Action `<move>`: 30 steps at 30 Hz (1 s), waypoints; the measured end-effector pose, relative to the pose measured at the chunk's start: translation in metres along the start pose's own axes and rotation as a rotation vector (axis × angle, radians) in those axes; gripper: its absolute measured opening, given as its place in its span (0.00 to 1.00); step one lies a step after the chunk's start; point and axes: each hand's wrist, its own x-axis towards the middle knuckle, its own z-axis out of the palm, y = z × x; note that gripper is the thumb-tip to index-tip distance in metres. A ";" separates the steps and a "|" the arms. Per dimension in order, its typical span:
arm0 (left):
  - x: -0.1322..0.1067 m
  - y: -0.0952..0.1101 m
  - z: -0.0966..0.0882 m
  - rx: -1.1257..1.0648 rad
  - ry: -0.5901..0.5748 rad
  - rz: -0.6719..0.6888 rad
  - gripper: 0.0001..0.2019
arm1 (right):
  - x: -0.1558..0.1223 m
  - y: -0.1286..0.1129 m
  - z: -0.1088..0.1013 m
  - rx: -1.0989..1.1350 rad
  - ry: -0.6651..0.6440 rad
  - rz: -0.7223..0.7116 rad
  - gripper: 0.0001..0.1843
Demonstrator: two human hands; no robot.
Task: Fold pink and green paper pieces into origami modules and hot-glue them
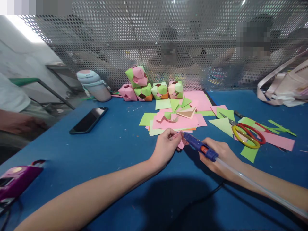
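Note:
Between the fingers of my left hand (166,146) is a small folded piece of pink paper (183,143). My right hand (220,157) is wrapped round a blue hot glue gun (196,142), whose tip reaches the pink paper; whether it touches cannot be made out. A long clear glue stick (260,185) runs out of the gun's back over my right forearm. Just beyond my hands lies a stack of pink and green paper sheets (178,121) with folded pieces on top.
Several folded paper balls (160,90) stand against the perforated metal screen (108,48). Scissors (247,136) lie among paper scraps at right. At left are a phone (89,120), a bottle (95,86) and a purple device (19,184). A bag (288,81) sits back right; a person stands far left.

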 end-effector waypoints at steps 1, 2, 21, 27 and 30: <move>0.000 0.000 0.000 -0.007 0.003 0.001 0.13 | 0.000 0.000 0.000 -0.009 0.013 0.004 0.06; 0.000 0.001 0.000 -0.013 0.007 0.001 0.13 | 0.000 0.000 0.000 -0.019 0.027 0.009 0.05; -0.007 0.035 -0.017 -0.240 0.113 -0.062 0.11 | 0.007 0.004 0.004 0.087 0.024 0.271 0.07; -0.036 0.038 -0.016 -0.217 0.052 -0.168 0.12 | 0.013 0.009 0.009 -0.055 -0.037 0.256 0.11; -0.047 0.030 -0.016 -0.218 0.017 -0.234 0.13 | 0.016 0.009 0.007 -0.048 -0.058 0.239 0.13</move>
